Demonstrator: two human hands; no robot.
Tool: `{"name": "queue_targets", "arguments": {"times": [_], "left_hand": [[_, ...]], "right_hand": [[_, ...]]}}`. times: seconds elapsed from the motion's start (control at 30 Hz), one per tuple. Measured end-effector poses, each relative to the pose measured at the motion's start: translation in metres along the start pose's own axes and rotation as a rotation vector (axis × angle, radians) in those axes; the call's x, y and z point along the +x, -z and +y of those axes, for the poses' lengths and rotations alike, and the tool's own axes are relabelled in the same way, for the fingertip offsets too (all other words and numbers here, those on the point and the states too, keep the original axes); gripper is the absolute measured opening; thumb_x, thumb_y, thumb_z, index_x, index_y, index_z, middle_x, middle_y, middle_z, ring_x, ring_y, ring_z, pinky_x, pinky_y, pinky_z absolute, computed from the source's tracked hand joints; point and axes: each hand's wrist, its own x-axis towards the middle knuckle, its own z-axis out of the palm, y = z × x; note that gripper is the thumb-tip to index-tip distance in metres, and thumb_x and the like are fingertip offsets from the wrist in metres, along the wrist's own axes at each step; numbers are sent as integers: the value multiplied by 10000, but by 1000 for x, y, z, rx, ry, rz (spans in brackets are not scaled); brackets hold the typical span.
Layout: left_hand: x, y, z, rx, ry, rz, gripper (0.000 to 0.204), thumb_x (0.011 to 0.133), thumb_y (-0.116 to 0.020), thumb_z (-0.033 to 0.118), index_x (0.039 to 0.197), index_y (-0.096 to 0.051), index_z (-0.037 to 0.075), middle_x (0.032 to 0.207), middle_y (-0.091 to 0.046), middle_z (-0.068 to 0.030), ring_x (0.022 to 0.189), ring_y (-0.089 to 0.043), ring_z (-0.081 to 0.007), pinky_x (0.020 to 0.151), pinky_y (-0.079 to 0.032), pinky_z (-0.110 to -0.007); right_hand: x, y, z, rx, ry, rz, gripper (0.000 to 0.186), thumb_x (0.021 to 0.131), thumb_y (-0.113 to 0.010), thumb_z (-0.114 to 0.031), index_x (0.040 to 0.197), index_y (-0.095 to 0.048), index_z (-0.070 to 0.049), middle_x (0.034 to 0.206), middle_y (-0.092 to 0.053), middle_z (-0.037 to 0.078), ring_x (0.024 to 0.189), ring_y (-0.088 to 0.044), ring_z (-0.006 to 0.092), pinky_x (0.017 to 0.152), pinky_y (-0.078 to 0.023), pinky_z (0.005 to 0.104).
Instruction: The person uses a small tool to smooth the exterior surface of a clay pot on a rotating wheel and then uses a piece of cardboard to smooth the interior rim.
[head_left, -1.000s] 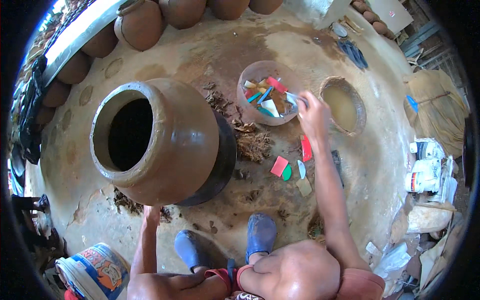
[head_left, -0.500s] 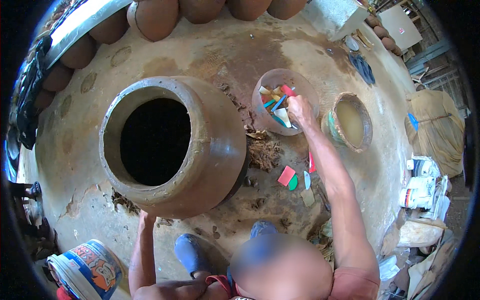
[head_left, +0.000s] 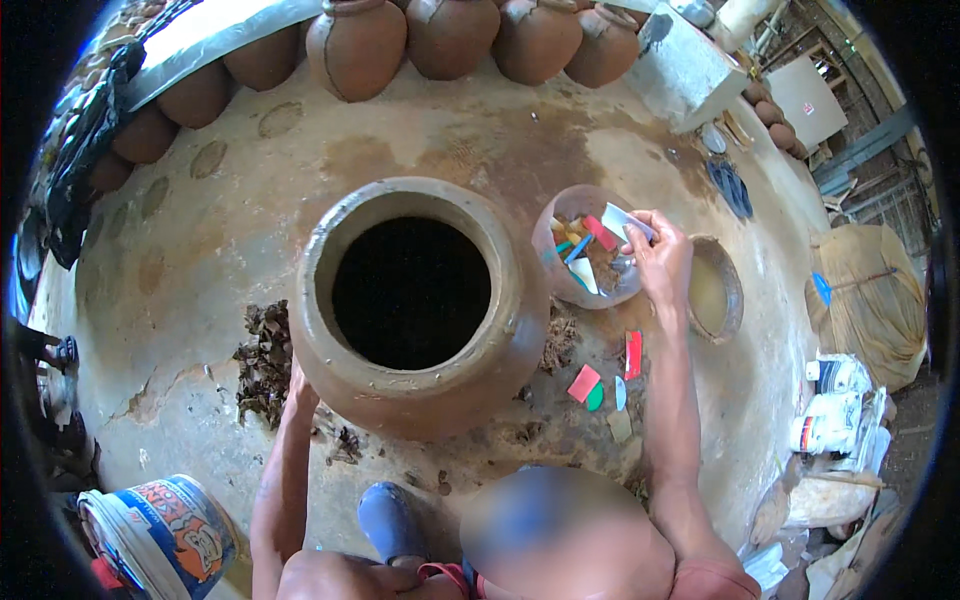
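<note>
Right hand [head_left: 662,262] fingers pinch a white scraper [head_left: 624,222] over the bowl [head_left: 548,262].

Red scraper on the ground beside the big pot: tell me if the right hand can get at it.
Probably yes. The right hand is at the bowl just above the red scraper, with nothing lying between them.

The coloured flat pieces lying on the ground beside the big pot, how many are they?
5 on the ground: a pink piece, green piece, red strip, pale sliver and tan piece, right of the big pot. More lie in the bowl; the arm may hide some.
</note>
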Motion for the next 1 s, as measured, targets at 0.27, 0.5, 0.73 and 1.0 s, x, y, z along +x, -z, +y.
{"name": "queue_targets", "arguments": {"times": [0.27,0.5,0.73,1.0], "left_hand": [[52,-11,45,-244,48,19,517,1003,-557,407,1262,-591,-39,1133,-664,-147,1027,-607,-222,853,-517,-375],[3,-16,32,-400,-21,80,483,1025,-552,402,1230,-603,-32,1031,-692,-103,947,-615,-166,794,-527,-351],[-153,-72,74,-657,765,-176,600,1010,-613,476,1384,-429,45,1164,-653,-160,875,-679,-284,675,-580,-392],[0,-5,65,-428,341,-45,524,1031,-542,403,1468,-505,116,1203,-679,-74,956,-642,-164,808,-548,-356]], "right_hand": [[-50,-16,-164,129,632,-212,315,876,-689,45,1165,-755,-61,973,-764,153,738,-721,203,683,-563,304],[-72,-14,-176,126,617,-247,387,821,-663,92,1151,-761,-83,936,-750,157,771,-719,263,667,-556,348],[-82,2,-190,-70,734,-248,292,870,-667,79,1110,-770,-52,855,-732,122,684,-683,175,616,-533,285],[-89,5,-188,-85,646,-256,383,780,-677,83,1120,-766,-71,859,-718,161,731,-678,308,659,-525,368]]}}
